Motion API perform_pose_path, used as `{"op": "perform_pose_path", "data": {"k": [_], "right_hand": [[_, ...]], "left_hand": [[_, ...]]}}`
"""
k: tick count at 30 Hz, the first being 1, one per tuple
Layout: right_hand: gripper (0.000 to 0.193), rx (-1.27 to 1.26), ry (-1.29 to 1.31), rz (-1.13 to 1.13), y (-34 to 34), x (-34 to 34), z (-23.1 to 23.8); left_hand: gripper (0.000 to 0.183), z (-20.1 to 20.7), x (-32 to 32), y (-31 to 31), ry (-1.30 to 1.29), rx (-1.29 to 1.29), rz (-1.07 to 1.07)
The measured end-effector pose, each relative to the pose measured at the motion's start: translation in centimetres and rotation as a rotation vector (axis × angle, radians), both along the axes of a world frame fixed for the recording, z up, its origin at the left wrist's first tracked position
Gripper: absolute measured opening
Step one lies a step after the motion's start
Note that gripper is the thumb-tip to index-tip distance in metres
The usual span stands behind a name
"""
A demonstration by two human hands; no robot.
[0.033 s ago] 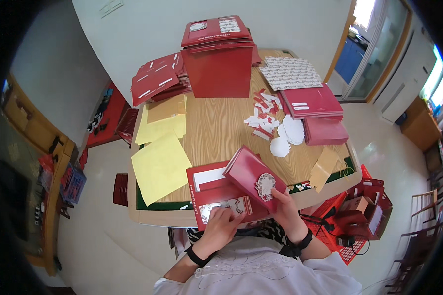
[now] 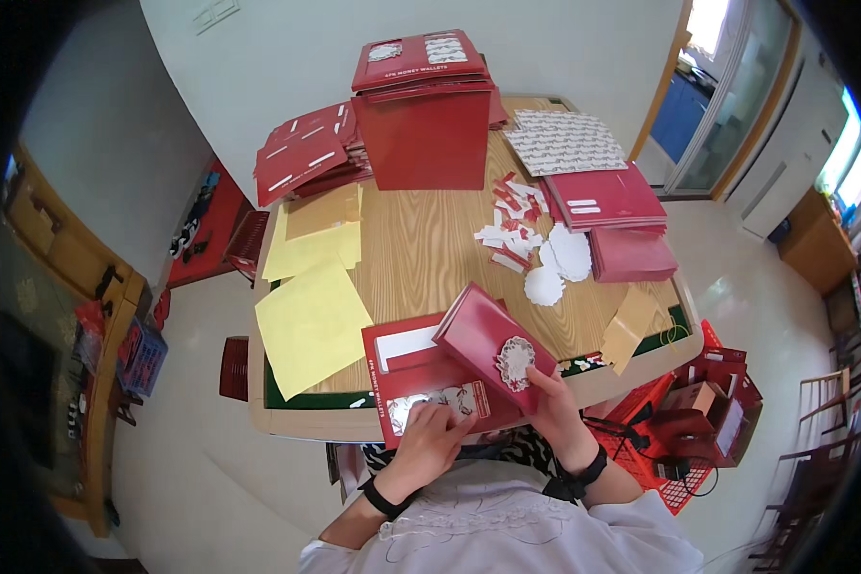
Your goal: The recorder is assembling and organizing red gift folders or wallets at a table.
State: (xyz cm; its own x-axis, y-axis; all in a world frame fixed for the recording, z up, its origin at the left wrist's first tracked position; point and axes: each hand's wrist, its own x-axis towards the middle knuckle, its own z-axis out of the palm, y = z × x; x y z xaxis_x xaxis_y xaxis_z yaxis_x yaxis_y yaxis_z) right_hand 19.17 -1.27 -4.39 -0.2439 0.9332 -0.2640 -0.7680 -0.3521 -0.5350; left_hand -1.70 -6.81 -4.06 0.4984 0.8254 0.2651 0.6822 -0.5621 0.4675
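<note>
Right fingers [image 2: 545,381] are holding an already decorated wallet [image 2: 480,327], left fingers [image 2: 437,418] touching a folder [image 2: 416,376], grip unclear, stacks [image 2: 633,256] seemingly waiting.

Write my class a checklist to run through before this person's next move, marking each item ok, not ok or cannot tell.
1. Right hand has hold of the red folder: ok, thumb on it beside the white ornament.
2. Left hand is on the red printed card: ok, fingers at its ornate white panel.
3. Red printed card fully uncovered: not ok, the red folder overlaps its right side in view.
4. White scalloped discs clear of both hands: ok, they lie farther up the table.
5. Underside of the red folder checked: cannot tell, it is hidden.
</note>
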Motion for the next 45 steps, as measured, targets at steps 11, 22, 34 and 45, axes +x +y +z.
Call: {"op": "perform_pose_path", "data": {"k": [11,22,34,45], "right_hand": [[0.040,-0.030,-0.017,-0.001,0.5,0.8,-0.8],[0.035,0.166,-0.552,-0.378,3.5,10.1,0.0],[0.030,0.074,-0.684,-0.170,4.1,10.7,-1.7],[0.030,0.092,-0.661,-0.094,4.9,10.8,-1.0]], "left_hand": [[0.053,0.3,1.0,0.3,0.087,0.058,0.045],[0.047,1.3,-1.5,2.8,-0.124,0.022,0.182],[0.052,0.3,-2.6,5.7,-0.069,-0.010,0.181],[0.050,0.8,-2.3,5.6,-0.129,-0.069,0.175]]}}
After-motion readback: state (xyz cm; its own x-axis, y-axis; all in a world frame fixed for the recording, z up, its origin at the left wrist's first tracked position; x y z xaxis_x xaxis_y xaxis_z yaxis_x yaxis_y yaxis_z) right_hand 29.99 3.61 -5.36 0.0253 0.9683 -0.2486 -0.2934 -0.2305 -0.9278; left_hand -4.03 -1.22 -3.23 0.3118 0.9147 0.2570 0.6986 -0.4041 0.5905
